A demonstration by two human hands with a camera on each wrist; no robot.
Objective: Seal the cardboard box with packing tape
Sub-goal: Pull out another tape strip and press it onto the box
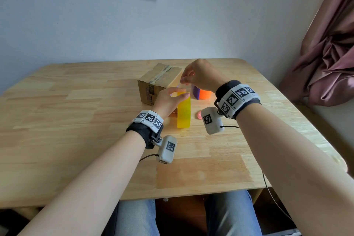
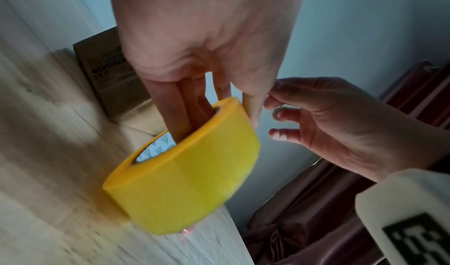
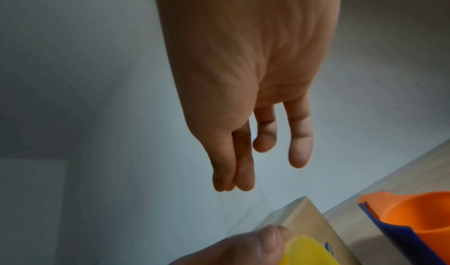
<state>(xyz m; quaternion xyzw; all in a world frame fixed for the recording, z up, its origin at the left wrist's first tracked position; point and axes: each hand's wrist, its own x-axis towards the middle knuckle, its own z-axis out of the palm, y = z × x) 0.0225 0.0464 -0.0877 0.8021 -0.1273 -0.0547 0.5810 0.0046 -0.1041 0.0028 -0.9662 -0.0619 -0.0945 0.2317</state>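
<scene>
Your left hand (image 1: 168, 99) grips the yellow roll of packing tape (image 1: 183, 111), fingers through its core; your right hand (image 1: 199, 76) pinches thumb to forefinger just above it. The brown cardboard box (image 1: 153, 82) sits just behind the roll, bare wooden table (image 1: 76, 120) left.

Head view looks down—wrist views close, somewhat blurred; all share the tape roll (image 1: 183, 112).

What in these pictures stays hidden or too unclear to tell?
- Free tape end: in the head view the right hand pinches above the yellow tape roll; no strip shows clearly.
- Cardboard box: its right side is hidden behind both hands.
- Orange cup: mostly hidden by the right hand; cut off by the right wrist view's edge.
- Pink thing: hidden behind the wrist camera.
</scene>
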